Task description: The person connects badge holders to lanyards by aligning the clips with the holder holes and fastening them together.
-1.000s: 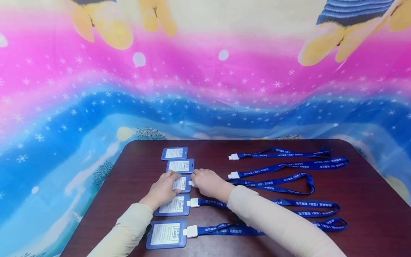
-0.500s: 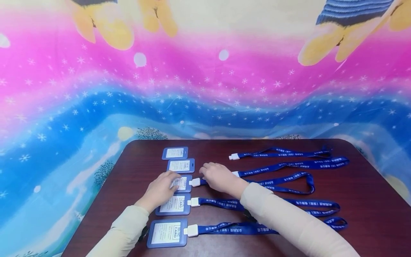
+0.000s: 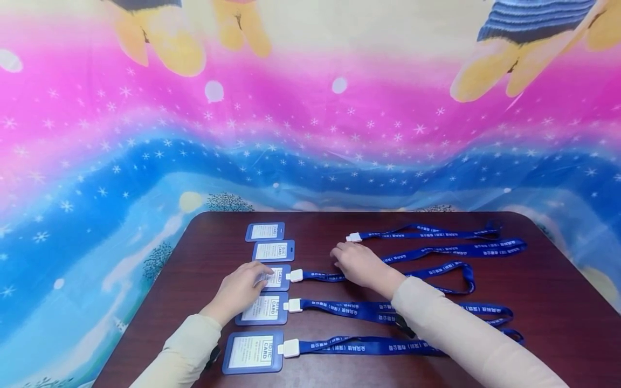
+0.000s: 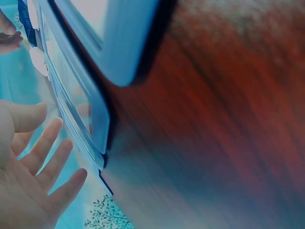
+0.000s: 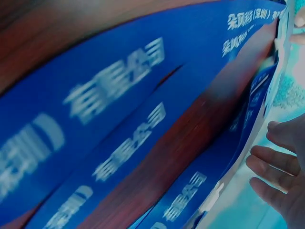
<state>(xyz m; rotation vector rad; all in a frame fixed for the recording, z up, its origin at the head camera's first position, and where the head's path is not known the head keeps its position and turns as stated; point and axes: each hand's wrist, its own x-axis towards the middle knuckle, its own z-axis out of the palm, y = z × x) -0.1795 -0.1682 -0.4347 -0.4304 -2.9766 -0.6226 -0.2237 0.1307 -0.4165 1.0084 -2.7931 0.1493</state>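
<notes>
Five blue-framed card holders lie in a column on the table. My left hand (image 3: 241,286) is over the left part of the middle card holder (image 3: 278,277), whose white clip (image 3: 296,275) joins a blue lanyard (image 3: 320,276). In the left wrist view the left hand (image 4: 35,167) has its fingers spread and relaxed. My right hand (image 3: 366,267) is above the second lanyard's near end, hiding its clip. In the right wrist view the right hand (image 5: 281,167) shows loosely bent fingers; no object is visible between them.
Two nearer card holders (image 3: 262,309) have lanyards clipped on. The two far card holders (image 3: 273,250) lie apart from the far lanyards (image 3: 451,248). A patterned cloth (image 3: 310,118) hangs behind the dark table (image 3: 204,237).
My right hand has let go of the middle holder's white clip and moved right, to the second lanyard. The left hand has stayed nearly in place at the middle holder.
</notes>
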